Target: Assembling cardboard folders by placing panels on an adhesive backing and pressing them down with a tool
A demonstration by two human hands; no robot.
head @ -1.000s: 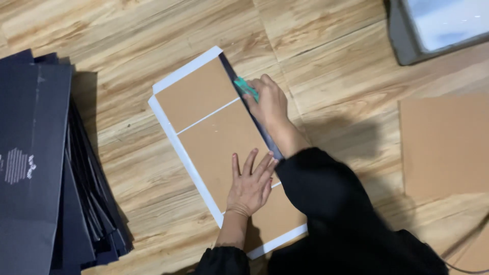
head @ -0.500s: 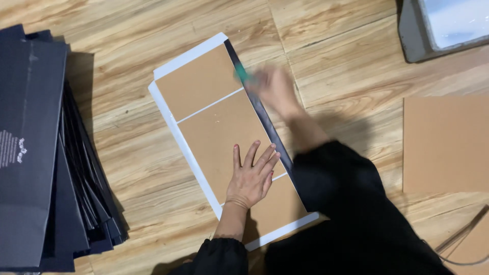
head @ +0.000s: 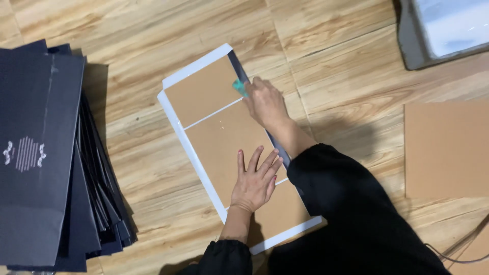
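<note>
On the wooden plank floor [head: 326, 46], seen from the head camera, lies a long white sheet [head: 175, 109] with brown cardboard panels [head: 224, 137] set on it in a row, white edges showing around them at the far end and along the left side. The left hand [head: 254, 181] rests flat on the middle panel, fingers spread and released, palm pressing down, gripping nothing. The right hand [head: 265, 102] is further up, at the right edge of the sheet where a dark flap [head: 238, 63] stands up beside the panels. Its fingers are curled around a small green tool [head: 239, 87], whose tip touches the seam between the flap and the cardboard. Both arms wear black sleeves [head: 346, 203].

To the left, well apart from the sheet, sits a thick stack of flat black pieces [head: 46, 153], fanned at the edges, with a small pale pattern on the top one. A separate brown cardboard sheet [head: 445, 150] lies at the right. A grey box [head: 438, 30] is at the top right corner, partly cut off.
</note>
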